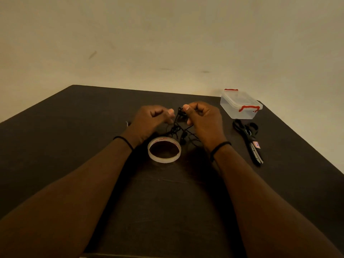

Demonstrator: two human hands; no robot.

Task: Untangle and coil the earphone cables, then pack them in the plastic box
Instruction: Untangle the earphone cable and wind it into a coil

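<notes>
The right hand (pixel 202 118) is pinched on the top of the tangled earphone cables (pixel 178 127), lifted just above the surface (pixel 74 136); the left hand (pixel 152 118) is curled close beside, apparently pinching a strand. The knot is hung between the 2 hands, trailing down toward the tape roll (pixel 164 150). The closed plastic box (pixel 240 105) is seen off to the right, nearer the right hand.

I have one view only, from a head-worn wide-angle camera. It looks forward and down across the table (pixel 55 146), close above my forearms, the near edge at bottom, the far wall (pixel 167 34) filling the top.
</notes>
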